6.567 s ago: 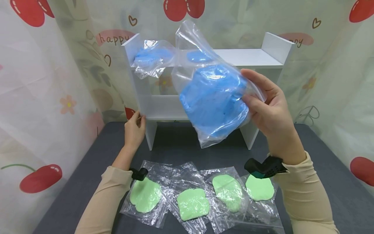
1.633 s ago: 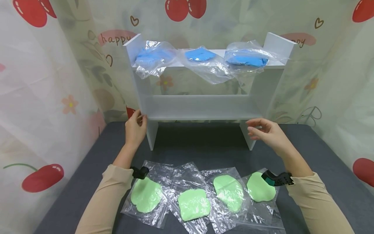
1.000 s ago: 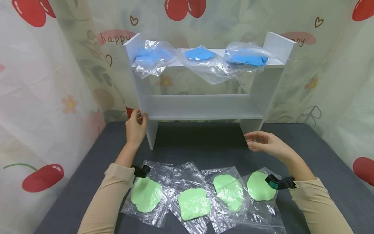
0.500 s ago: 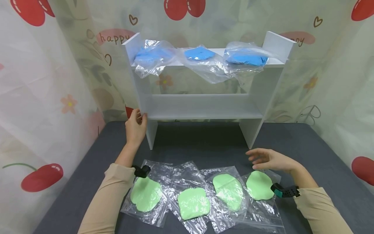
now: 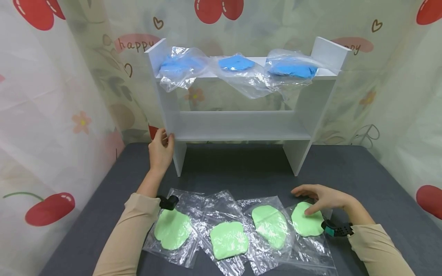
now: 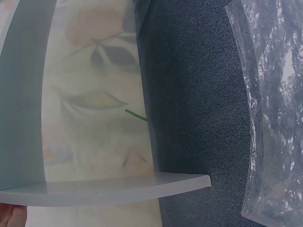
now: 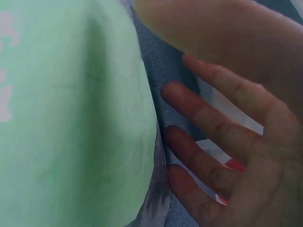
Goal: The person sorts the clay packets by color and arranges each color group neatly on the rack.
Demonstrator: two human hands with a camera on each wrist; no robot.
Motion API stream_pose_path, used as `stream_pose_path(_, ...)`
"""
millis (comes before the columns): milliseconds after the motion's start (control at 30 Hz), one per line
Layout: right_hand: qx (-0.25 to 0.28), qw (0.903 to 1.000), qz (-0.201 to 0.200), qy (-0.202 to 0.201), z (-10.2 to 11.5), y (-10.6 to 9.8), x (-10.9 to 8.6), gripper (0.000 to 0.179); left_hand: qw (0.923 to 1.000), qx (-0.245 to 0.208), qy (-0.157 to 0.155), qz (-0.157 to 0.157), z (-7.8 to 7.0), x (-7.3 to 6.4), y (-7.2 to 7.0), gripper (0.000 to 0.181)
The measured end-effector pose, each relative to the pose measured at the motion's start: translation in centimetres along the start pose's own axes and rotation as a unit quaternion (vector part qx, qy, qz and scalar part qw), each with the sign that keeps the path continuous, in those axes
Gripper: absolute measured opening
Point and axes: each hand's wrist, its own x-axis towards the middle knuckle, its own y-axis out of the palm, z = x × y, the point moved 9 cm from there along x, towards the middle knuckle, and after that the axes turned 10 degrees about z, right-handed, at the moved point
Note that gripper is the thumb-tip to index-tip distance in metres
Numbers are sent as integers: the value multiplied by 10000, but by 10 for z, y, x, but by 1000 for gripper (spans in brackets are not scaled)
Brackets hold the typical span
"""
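Note:
My left hand [image 5: 160, 155] rests its fingertips against the outer side of the white shelf [image 5: 241, 132]. In the left wrist view only a bit of its fingers [image 6: 13, 215] shows, beside the side panel [image 6: 109, 190]. Over the rightmost clear bag, holding a flat light-green clay-like slab [image 5: 305, 226], is my right hand [image 5: 329, 199]. Its thumb reaches over the slab while the other fingers extend along the far edge. The right wrist view has these fingers [image 7: 208, 118] spread beside the green slab [image 7: 71, 123], gripping nothing.
Three more bagged green slabs, left [image 5: 172, 230], middle [image 5: 229, 240] and right [image 5: 271, 228], lie overlapping on the dark table [image 5: 238, 165]. On the top shelf sit three bagged blue slabs, left [image 5: 183, 66], middle [image 5: 236, 63] and right [image 5: 293, 69].
The blue bag held earlier by my right hand now lies on the top shelf's right. My right hand has come down to the rightmost green bag; my left hand has stayed at the shelf.

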Motion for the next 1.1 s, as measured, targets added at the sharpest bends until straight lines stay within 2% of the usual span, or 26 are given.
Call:
stream_pose_path(167, -295, 9995, -20, -147, 5, 3, 0, 63, 10000, -12, -5, 3, 1, 0, 1, 27)
stream_pose_path(367, -201, 9996, 39, -213, 6, 5, 1, 58, 10000, -8, 16, 0, 0, 0, 0, 28)
stream_pose_path(733, -130, 9998, 179, -19, -1, 8, 5, 46, 10000, -38, 17, 8, 1, -1, 0, 28)
stream_pose_path(967, -114, 9990, 277, 318, -7, 10, 7, 33, 10000, -10, 15, -35, 0, -1, 0, 27)
stream_pose_path(1100, -62, 9994, 288, 198, -4, 10, 7, 31, 10000, -34, -1, -37, 0, -1, 0, 28)
